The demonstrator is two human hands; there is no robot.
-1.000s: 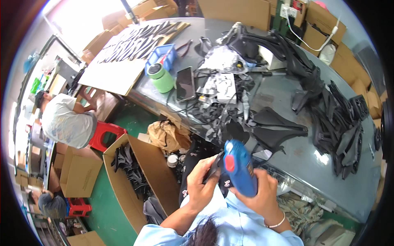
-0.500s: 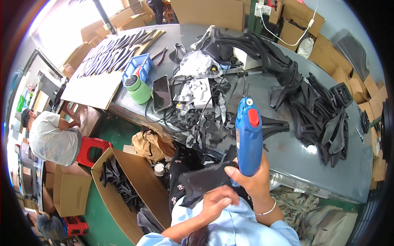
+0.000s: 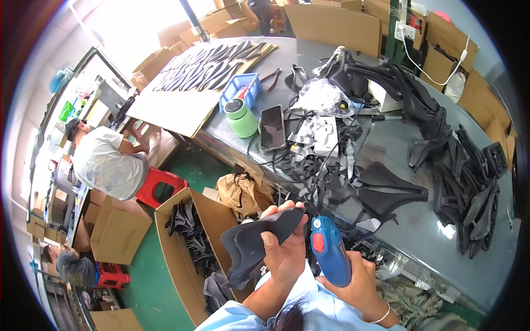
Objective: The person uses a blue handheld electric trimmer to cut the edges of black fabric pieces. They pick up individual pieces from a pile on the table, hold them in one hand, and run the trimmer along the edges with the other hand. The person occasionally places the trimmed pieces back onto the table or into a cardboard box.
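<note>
My left hand (image 3: 284, 248) grips a dark grey, thin, curved piece (image 3: 251, 243) that looks like a bicycle saddle cover, held above my lap with the thumb on its near face. In my right hand (image 3: 361, 281) is a blue handheld tool (image 3: 333, 256) with a red button, its nose pointing away from me toward the table edge. The tool stands apart from the piece. Beyond it, a black saddle-shaped piece (image 3: 389, 190) lies on the grey table (image 3: 408, 220), beside a heap of dark offcuts (image 3: 314, 165).
Left of my lap, a cardboard box (image 3: 218, 237) holds dark pieces. A green jar (image 3: 240, 118), a phone (image 3: 272, 128) and a blue basket (image 3: 251, 91) stand near the table's left edge. Black parts (image 3: 464, 182) pile up at right. A person (image 3: 110, 160) sits at far left.
My left hand has taken hold of the grey piece and lifted it leftward, out from under the right hand. The right hand has lowered the tool. The view has swung left.
</note>
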